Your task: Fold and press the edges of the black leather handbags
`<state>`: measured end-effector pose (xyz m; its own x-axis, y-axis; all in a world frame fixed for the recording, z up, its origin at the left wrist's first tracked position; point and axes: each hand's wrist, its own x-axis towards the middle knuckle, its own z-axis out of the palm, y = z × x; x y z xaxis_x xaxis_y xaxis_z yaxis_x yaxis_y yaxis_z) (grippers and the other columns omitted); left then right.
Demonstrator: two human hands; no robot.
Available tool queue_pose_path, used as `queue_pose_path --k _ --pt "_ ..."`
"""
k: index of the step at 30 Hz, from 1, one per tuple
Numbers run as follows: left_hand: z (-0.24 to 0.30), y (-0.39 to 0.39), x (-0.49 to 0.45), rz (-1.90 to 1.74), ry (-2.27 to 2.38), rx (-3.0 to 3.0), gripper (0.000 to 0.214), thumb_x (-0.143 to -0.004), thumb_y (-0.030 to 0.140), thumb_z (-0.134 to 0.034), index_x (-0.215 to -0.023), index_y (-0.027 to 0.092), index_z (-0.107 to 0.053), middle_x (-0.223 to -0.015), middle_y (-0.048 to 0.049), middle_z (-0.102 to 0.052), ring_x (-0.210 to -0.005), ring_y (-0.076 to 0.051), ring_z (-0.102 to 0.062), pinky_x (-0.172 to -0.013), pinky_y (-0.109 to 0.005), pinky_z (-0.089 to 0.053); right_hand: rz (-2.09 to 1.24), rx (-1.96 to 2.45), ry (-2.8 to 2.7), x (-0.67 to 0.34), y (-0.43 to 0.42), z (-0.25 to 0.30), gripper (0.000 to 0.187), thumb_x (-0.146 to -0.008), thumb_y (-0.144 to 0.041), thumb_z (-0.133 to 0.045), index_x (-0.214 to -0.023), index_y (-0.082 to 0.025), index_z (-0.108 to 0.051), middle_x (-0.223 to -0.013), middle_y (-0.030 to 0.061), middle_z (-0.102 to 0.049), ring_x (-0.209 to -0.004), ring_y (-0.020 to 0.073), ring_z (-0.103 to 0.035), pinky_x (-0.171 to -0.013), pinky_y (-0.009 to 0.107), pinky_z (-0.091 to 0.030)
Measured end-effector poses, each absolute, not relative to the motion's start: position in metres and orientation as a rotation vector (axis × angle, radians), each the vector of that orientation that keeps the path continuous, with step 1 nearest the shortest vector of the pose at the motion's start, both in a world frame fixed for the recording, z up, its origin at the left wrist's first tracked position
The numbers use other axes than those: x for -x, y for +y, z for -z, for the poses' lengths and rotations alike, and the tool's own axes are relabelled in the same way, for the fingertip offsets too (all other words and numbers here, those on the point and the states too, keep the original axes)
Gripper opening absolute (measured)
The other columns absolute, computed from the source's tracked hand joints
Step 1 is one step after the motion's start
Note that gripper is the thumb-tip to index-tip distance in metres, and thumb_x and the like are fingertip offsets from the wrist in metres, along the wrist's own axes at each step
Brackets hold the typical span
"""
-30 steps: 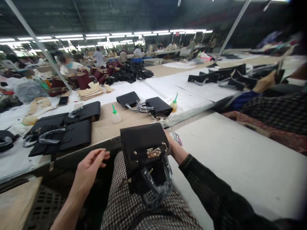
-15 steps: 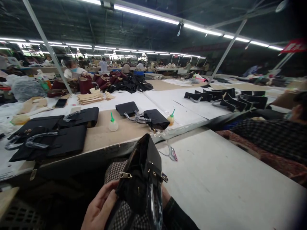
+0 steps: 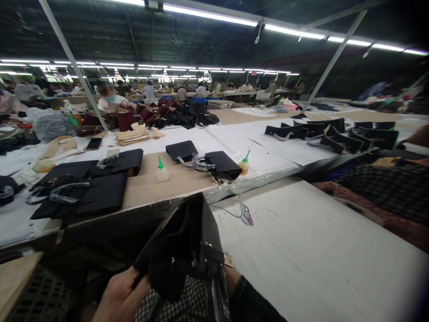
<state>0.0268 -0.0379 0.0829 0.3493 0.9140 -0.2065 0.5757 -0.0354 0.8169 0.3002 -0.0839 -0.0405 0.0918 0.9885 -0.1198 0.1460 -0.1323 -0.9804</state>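
A black handbag [image 3: 211, 232] rests over my lap with its mouth spread wide, so the dark inside shows. My left hand [image 3: 122, 293] is closed on the left edge of the bag, thumb on the near side and fingers partly hidden behind it. On the far right side, my right hand [image 3: 232, 278] supports the bag by its outer wall; most of its fingers are out of sight behind the bag. Clear wrap covers the handle hanging at the bag's front. A checked cloth [image 3: 181, 299] lies beneath.
Several black bags [image 3: 100, 194] lie on the left bench. Two squeeze bottles with green tips, a clear one [image 3: 162, 172] and an amber one [image 3: 244, 165], stand near black pieces. Thread snips [image 3: 248, 215] lie on the white table [image 3: 301, 241]. A person's checked sleeve [image 3: 385, 188] is at right.
My left hand has moved left and down, pulling the bag's left edge outward. The bag's mouth is wider now. The view has shifted slightly.
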Motion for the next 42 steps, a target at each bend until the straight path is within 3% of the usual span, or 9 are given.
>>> queue_pose_path --k 3,5,10,14,16,20,26,34,42 --pt "-0.105 -0.037 -0.003 -0.324 1.286 -1.761 0.035 -0.079 0.052 -0.063 -0.075 0.019 -0.072 -0.071 -0.0008 -0.068 -0.072 -0.022 -0.059 -0.068 -0.025 -0.05 -1.218 1.484 -1.135 -0.332 -0.061 0.038 0.044 -0.073 -0.059 -0.063 -0.09 -0.019 -0.073 -0.082 0.0104 -0.073 -0.08 0.0289 -0.069 -0.071 0.043 -0.056" --pt "-0.113 -0.04 0.005 -0.25 1.245 -1.736 0.031 -0.079 0.049 -0.064 -0.073 0.019 -0.072 -0.068 0.0008 -0.064 -0.066 -0.018 -0.054 -0.062 -0.022 -0.047 -1.208 1.55 -1.069 -0.355 -0.049 0.03 0.042 -0.075 -0.053 -0.065 -0.094 -0.015 -0.07 -0.086 0.0118 -0.073 -0.081 0.027 -0.069 -0.067 0.04 -0.055" --pt "-0.107 -0.048 -0.002 -0.235 1.152 -1.613 0.03 -0.083 0.045 -0.061 -0.079 0.018 -0.073 -0.076 0.0002 -0.063 -0.074 -0.018 -0.054 -0.067 -0.02 -0.046 -0.725 1.285 -1.375 -0.366 -0.033 -0.033 0.027 -0.092 -0.04 -0.056 -0.108 -0.022 -0.068 -0.12 0.0107 -0.066 -0.116 0.0234 -0.058 -0.102 0.044 -0.043" --pt "-0.097 -0.046 -0.003 -0.201 1.121 -1.559 0.032 -0.084 0.046 -0.061 -0.084 0.017 -0.074 -0.083 -0.0022 -0.067 -0.083 -0.021 -0.057 -0.074 -0.022 -0.049 -0.696 0.885 -2.055 -0.32 -0.008 -0.085 0.023 -0.084 -0.035 -0.071 -0.104 -0.025 -0.072 -0.135 0.0076 -0.058 -0.133 0.0241 -0.044 -0.113 0.043 -0.032" --pt "-0.091 -0.045 0.004 -0.213 1.13 -1.548 0.032 -0.085 0.046 -0.061 -0.088 0.017 -0.075 -0.086 -0.0026 -0.069 -0.087 -0.023 -0.059 -0.076 -0.024 -0.05 -0.712 0.772 -2.267 -0.296 0.01 -0.09 0.019 -0.082 -0.037 -0.073 -0.095 -0.023 -0.073 -0.132 0.0065 -0.06 -0.129 0.023 -0.049 -0.111 0.039 -0.034" --pt "-0.071 -0.047 0.024 -0.299 1.222 -1.544 0.034 -0.083 0.048 -0.063 -0.094 0.018 -0.077 -0.089 -0.0026 -0.073 -0.089 -0.026 -0.064 -0.079 -0.028 -0.054 -0.826 0.843 -2.359 -0.268 0.04 -0.07 0.016 -0.087 -0.036 -0.067 -0.084 -0.02 -0.07 -0.11 0.0035 -0.07 -0.099 0.0166 -0.065 -0.09 0.028 -0.046" --pt "-0.047 -0.06 0.05 -0.618 1.426 -1.302 0.049 -0.078 0.048 -0.07 -0.119 0.022 -0.068 -0.119 -0.0049 -0.072 -0.114 -0.027 -0.064 -0.1 -0.033 -0.051 -0.816 1.093 -2.318 -0.249 0.054 -0.048 0.016 -0.086 -0.036 -0.068 -0.083 -0.02 -0.067 -0.096 0.0003 -0.071 -0.088 0.0156 -0.065 -0.079 0.025 -0.043" --pt "-0.042 -0.048 0.033 -0.784 1.729 -1.304 0.046 -0.069 0.053 -0.075 -0.103 0.022 -0.073 -0.1 -0.0021 -0.077 -0.096 -0.023 -0.071 -0.08 -0.023 -0.059 -0.78 1.257 -2.279 -0.232 0.053 -0.05 0.011 -0.087 -0.031 -0.064 -0.086 -0.02 -0.067 -0.092 0.0015 -0.073 -0.085 0.0158 -0.064 -0.075 0.025 -0.04" --pt "-0.042 -0.041 0.026 -0.761 1.705 -1.295 0.041 -0.07 0.055 -0.073 -0.091 0.02 -0.072 -0.081 0.0 -0.072 -0.073 -0.017 -0.066 -0.064 -0.018 -0.054 -0.694 1.404 -2.235 -0.225 0.051 -0.048 0.009 -0.081 -0.031 -0.068 -0.079 -0.023 -0.071 -0.08 -0.0016 -0.073 -0.075 0.0145 -0.064 -0.064 0.025 -0.033"
